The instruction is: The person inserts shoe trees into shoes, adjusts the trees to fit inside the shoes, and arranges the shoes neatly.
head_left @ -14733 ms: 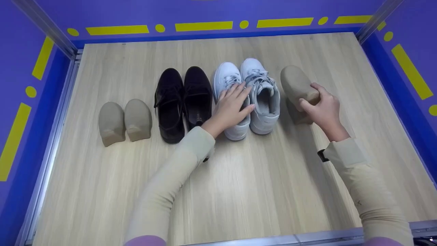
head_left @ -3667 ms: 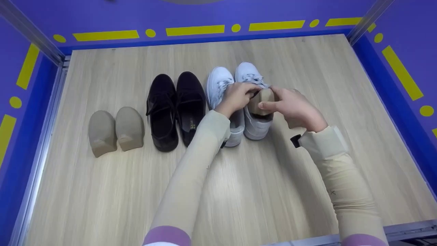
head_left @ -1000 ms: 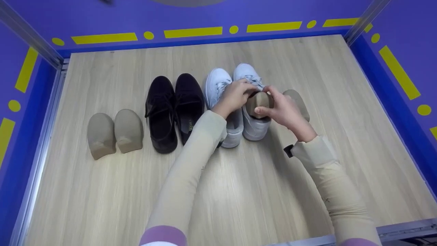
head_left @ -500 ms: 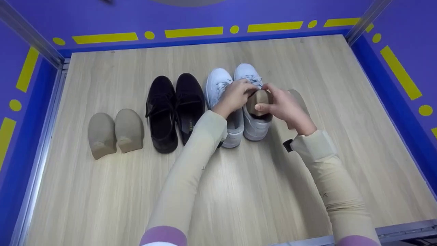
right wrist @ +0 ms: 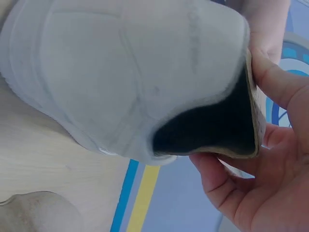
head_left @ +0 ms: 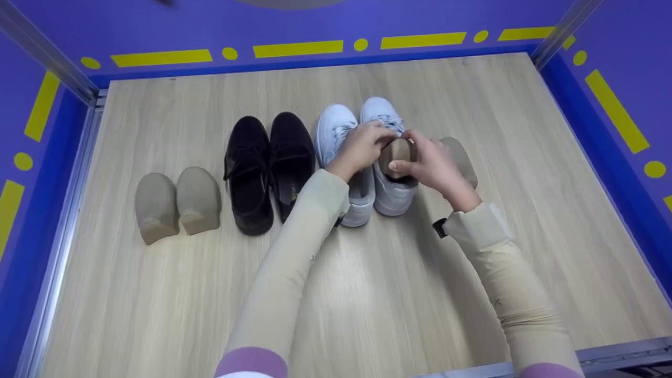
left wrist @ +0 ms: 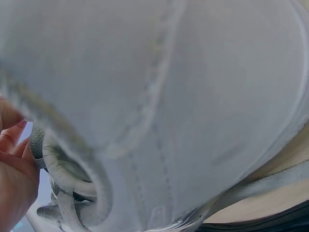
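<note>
In the head view, my right hand (head_left: 433, 163) grips the heel end of a beige shoe tree (head_left: 400, 151), thumb on its near face. Its front part is hidden inside the right white sneaker (head_left: 395, 197). My left hand (head_left: 359, 148) has its fingers curled at that sneaker's opening, apparently pinching the tongue or collar; fingertips are partly hidden. The left white sneaker (head_left: 332, 131) lies under my left forearm and hand. In the right wrist view, the shoe tree's dark face (right wrist: 212, 125) sticks out of the sneaker, and fingers hold its end. White sneaker leather (left wrist: 203, 96) fills the left wrist view.
A second beige shoe tree (head_left: 461, 160) lies right of the sneakers, partly behind my right hand. Left of them stand two black shoes (head_left: 247, 173), then two more beige shoe trees (head_left: 157, 205) (head_left: 198, 199). Blue walls (head_left: 294, 26) border the wooden board (head_left: 336, 294).
Earlier, my left hand lay on the left white sneaker and my right held the shoe tree beside the pair. Now it is in the right sneaker's opening; the last second shows only slight right-hand shifts.
</note>
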`<state>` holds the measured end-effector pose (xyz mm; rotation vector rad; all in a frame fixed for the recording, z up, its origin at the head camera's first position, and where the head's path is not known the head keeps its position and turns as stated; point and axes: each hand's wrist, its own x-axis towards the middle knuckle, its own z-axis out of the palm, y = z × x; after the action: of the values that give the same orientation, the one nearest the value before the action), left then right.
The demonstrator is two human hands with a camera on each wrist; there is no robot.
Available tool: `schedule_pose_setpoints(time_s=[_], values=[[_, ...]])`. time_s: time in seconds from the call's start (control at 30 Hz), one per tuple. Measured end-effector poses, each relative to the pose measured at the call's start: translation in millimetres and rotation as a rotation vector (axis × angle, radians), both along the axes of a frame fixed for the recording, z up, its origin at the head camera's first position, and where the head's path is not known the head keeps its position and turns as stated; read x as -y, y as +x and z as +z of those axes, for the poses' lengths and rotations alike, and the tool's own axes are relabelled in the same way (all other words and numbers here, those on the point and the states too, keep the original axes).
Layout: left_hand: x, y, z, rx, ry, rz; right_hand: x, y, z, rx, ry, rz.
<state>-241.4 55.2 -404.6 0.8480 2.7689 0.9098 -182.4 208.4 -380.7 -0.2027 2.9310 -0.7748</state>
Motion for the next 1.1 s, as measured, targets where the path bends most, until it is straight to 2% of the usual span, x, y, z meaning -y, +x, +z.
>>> schedule_pose_setpoints(time_s=[0.23,0.8,1.1], values=[[0,0.5,-0.9,0.009,0.006,0.014,4,4.7,-9.8,-0.081,0.04,-0.051],[1,2.1,1.2,0.051,0.013,0.02,3,7.4,-14.2,-0.075,0.013,-0.028],[1,1.8,0.2,0.029,0.013,0.019,5,6.7,-22.1,-0.097,0.02,-0.049]])
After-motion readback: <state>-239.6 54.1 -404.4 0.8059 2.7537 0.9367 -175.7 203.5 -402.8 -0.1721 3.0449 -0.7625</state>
